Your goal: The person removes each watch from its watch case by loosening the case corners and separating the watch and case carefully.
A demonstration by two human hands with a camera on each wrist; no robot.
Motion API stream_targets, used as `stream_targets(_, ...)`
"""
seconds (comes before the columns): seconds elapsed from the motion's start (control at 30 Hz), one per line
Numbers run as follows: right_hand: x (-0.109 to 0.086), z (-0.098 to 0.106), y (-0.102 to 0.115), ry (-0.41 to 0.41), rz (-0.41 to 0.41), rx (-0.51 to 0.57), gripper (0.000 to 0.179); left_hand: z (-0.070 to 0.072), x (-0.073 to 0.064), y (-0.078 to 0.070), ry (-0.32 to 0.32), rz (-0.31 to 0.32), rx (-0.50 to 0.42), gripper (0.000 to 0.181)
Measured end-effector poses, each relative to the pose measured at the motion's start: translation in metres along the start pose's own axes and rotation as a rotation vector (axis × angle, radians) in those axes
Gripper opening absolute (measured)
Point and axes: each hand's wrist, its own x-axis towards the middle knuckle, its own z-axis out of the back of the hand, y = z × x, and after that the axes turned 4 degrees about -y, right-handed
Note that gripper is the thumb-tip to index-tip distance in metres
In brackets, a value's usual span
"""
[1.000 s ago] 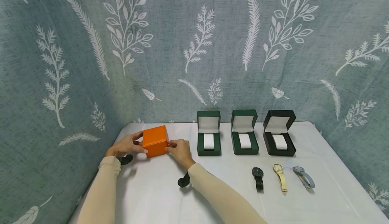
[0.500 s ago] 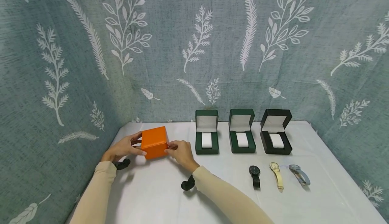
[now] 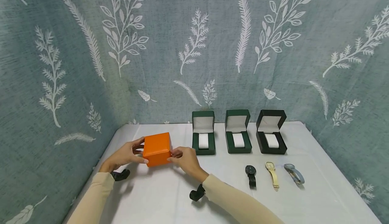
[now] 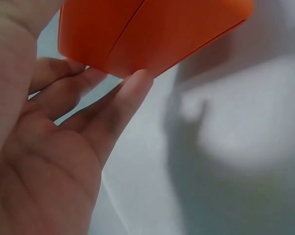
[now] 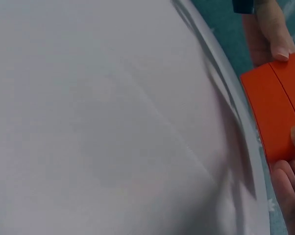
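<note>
A closed orange box (image 3: 157,149) is held between both hands on the left side of the table. My left hand (image 3: 126,155) grips its left side, thumb at the front. On the right side my right hand (image 3: 189,162) pinches the box near its lower front corner. A thin seam runs across the orange box (image 4: 152,34) in the left wrist view, where its shadow falls on the cloth apart from it. The right wrist view has the box (image 5: 272,112) at its right edge, with both hands on it. What is inside the box is hidden.
Two green watch boxes (image 3: 203,152) (image 3: 239,149) and a black one (image 3: 271,149) stand with lids up and white cushions inside. Before them lie a black watch (image 3: 251,175), a gold watch (image 3: 272,175) and a blue-grey watch (image 3: 294,174). Patterned curtain (image 3: 188,92) encloses the white table.
Both hands have brought the orange box slightly nearer to me and to the right, towards the green boxes. The view has shifted a little. The box stays closed.
</note>
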Motion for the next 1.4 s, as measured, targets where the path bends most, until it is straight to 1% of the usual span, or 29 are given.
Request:
stream_targets(0.03,-0.003,0.002,0.000,-0.003,-0.001,0.005,0.020,-0.002,0.000,-0.001,0.008,-0.008,0.003,0.112)
stream_targets(0.1,-0.008,0.005,0.000,-0.011,0.006,0.010,0.019,-0.007,-0.001,-0.004,0.013,-0.001,-0.003,0.113)
stream_targets(0.2,-0.014,0.011,0.002,-0.021,0.018,0.019,0.019,-0.013,-0.004,-0.007,0.016,-0.010,-0.025,0.112)
stream_targets(0.37,-0.025,0.023,0.003,-0.011,0.024,0.021,0.019,-0.026,-0.009,-0.012,0.033,-0.073,-0.075,0.105)
stream_targets(0.47,-0.031,0.031,0.002,0.017,0.029,0.041,0.021,-0.033,-0.011,-0.014,0.040,-0.089,-0.092,0.104)
stream_targets(0.53,-0.036,0.037,0.001,0.040,0.032,0.045,0.023,-0.039,-0.012,-0.015,0.042,-0.095,-0.099,0.104)
stream_targets(0.77,-0.052,0.058,-0.006,0.122,0.065,-0.005,0.026,-0.060,-0.014,-0.024,0.052,-0.092,-0.081,0.104)
stream_targets(0.87,-0.057,0.068,-0.006,0.144,0.075,0.002,0.025,-0.068,-0.015,-0.028,0.054,-0.087,-0.101,0.104)
stream_targets(1.0,-0.062,0.078,-0.005,0.155,0.076,0.002,0.025,-0.078,-0.015,-0.033,0.058,-0.088,-0.134,0.106)
stream_targets(1.1,-0.068,0.086,-0.003,0.157,0.072,-0.008,0.026,-0.086,-0.015,-0.037,0.062,-0.103,-0.152,0.108)
stream_targets(1.4,-0.090,0.110,-0.006,0.148,0.064,-0.050,0.027,-0.114,-0.012,-0.048,0.084,-0.129,-0.155,0.112)
